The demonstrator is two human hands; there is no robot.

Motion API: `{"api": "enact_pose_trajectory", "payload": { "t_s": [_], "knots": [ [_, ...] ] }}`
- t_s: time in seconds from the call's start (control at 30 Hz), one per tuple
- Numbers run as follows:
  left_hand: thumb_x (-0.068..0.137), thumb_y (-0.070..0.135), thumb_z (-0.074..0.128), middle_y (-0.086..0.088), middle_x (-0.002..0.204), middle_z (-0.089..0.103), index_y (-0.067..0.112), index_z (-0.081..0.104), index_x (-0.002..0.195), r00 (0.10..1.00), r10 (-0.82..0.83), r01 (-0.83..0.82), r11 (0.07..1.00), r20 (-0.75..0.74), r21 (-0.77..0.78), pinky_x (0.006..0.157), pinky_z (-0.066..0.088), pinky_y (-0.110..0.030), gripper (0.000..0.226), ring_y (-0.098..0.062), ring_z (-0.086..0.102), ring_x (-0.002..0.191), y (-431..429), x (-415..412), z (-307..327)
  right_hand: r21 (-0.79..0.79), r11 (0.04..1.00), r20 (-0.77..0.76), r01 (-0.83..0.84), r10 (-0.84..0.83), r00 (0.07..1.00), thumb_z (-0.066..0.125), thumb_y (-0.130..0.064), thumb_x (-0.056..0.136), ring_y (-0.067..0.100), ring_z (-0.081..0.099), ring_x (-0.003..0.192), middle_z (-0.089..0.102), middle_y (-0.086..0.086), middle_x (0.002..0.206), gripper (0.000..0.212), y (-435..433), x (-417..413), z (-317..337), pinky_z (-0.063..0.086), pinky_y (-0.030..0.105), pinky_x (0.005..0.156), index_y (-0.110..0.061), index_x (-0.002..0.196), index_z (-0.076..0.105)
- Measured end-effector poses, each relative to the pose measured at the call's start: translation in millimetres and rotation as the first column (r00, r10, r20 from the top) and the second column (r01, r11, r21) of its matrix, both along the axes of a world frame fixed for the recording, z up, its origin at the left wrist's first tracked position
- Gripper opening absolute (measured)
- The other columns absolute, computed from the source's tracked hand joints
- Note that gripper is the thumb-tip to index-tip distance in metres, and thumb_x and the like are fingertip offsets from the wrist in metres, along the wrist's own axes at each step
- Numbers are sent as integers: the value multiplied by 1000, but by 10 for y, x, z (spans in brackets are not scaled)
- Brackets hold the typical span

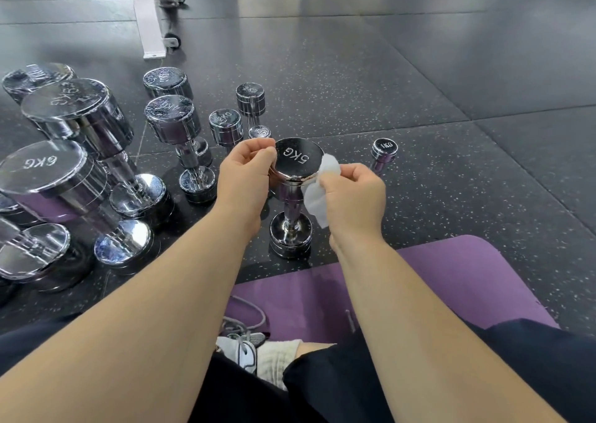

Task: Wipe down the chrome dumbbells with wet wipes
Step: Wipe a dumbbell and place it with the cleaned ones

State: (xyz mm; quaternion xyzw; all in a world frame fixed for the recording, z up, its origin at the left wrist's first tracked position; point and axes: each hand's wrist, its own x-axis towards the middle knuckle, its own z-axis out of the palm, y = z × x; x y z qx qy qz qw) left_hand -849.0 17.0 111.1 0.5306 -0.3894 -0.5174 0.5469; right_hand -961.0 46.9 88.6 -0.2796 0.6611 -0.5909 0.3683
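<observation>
A chrome dumbbell marked 5KG [298, 161] stands upright on the dark floor just in front of me. My left hand [244, 172] grips the left rim of its top head. My right hand [353, 193] pinches a white wet wipe [322, 190] and presses it against the right edge of that head; the wipe hangs down beside the handle. To the left stand several more chrome dumbbells, among them a 6KG one [48, 172] and a 4KG one [171, 117]. A small 1KG dumbbell [383, 150] stands to the right.
A purple mat [451, 280] lies under my legs at the bottom right. My shoe and sock [254, 353] show between my arms. A white machine base with wheels [151, 19] stands at the back left. Black speckled rubber floor [419, 100] stretches to the right.
</observation>
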Motion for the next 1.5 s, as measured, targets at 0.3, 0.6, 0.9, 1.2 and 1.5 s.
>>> {"api": "enact_pose_trajectory", "payload": {
  "t_s": [0.3, 0.6, 0.9, 1.2, 1.5],
  "knots": [
    [93, 6, 55, 9, 68, 57, 20, 65, 90, 1000, -13, 13, 1000, 9, -1, 47, 43, -14, 18, 2, 51, 46, -12, 13, -17, 2, 999, -305, -49, 47, 951, 60, -16, 86, 12, 34, 51, 47, 0, 55, 30, 151, 124, 13, 33, 30, 50, -3, 60, 54],
    [95, 17, 50, 7, 74, 60, 19, 60, 92, 981, 106, -69, 973, -161, 221, 59, 45, -20, 11, -4, 53, 60, 6, 58, -125, 5, 1000, 470, -4, 2, 883, 50, 10, 86, 11, 60, 52, 62, 7, 65, 15, 168, 144, 29, 55, 21, 57, -2, 80, 57],
    [91, 0, 42, -7, 75, 66, 9, 59, 86, 822, -498, 559, 617, -275, 554, 53, 57, -22, 20, -15, 64, 56, 259, 114, -87, -53, 998, 763, -20, 53, 645, 53, 13, 89, 8, 64, 48, 65, 10, 65, 15, 239, 129, 151, 49, 15, 43, 1, 94, 60],
    [84, -8, 63, -1, 55, 61, 12, 57, 74, 985, 97, -57, 965, -146, 258, 41, 44, -15, 23, -9, 55, 43, 283, 87, -14, -144, 988, 528, -53, 122, 841, 67, 14, 80, 11, 64, 62, 66, 1, 66, 23, 254, 173, 148, 54, 16, 61, -8, 80, 61],
    [68, 11, 61, -5, 60, 60, 14, 59, 74, 989, 110, -111, 994, 103, 5, 50, 42, -26, 7, -18, 50, 49, 363, -60, -81, -94, 994, 213, -59, 78, 974, 63, 5, 78, 18, 59, 54, 64, 4, 55, 17, 200, 212, 59, 48, 25, 49, -9, 68, 61]
  ]
}}
